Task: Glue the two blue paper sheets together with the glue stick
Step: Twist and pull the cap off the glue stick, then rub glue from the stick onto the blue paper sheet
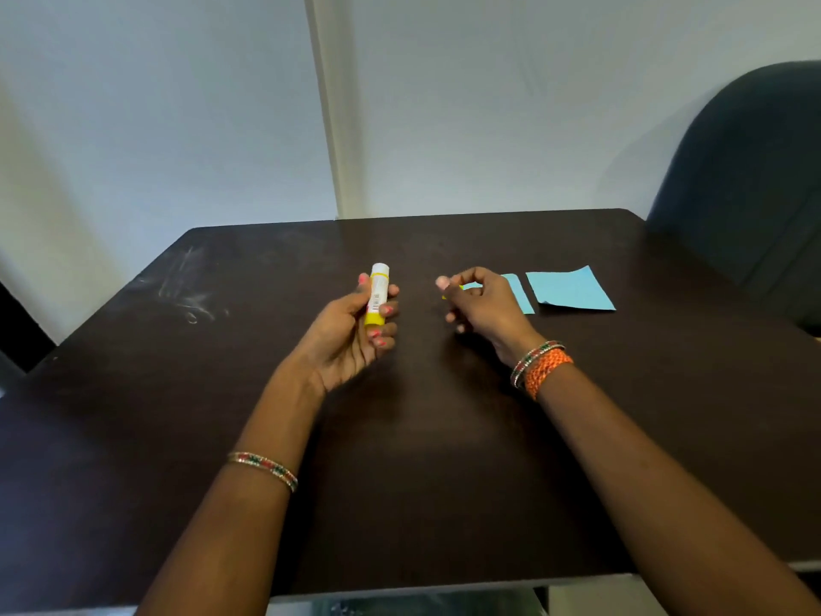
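Left hand (362,324): curled around the glue stick (377,295), fingers wrapped on the lower half of the tube, lifted above the middle of the desk (222,415).
Glue stick: yellow tube with a white label, long axis nearly upright, whitish top end pointing toward the far edge of the desk; it looks uncapped, though the tip itself is too small to tell.
Right hand (477,304): loosely closed, thumb and fingertips pinched on a small yellow piece, probably the cap (451,292); mostly hidden in the fingers.
Near sheet (520,292): light blue, flat on the desk, just beyond and right of the right hand, which covers part of it.
Far sheet (571,290): light blue, flat, just beside the near sheet with a narrow dark gap between them, toward the far right corner of the desk.
Relation that matters: both sheets lie right of the glue stick, past the right hand; the right hand is the nearer one to the paper, while the left has the glue, so the stick likely has to cross rightward, or a sheet come toward the middle.
Progress, as judged: sheets apart, no glue visibly applied.
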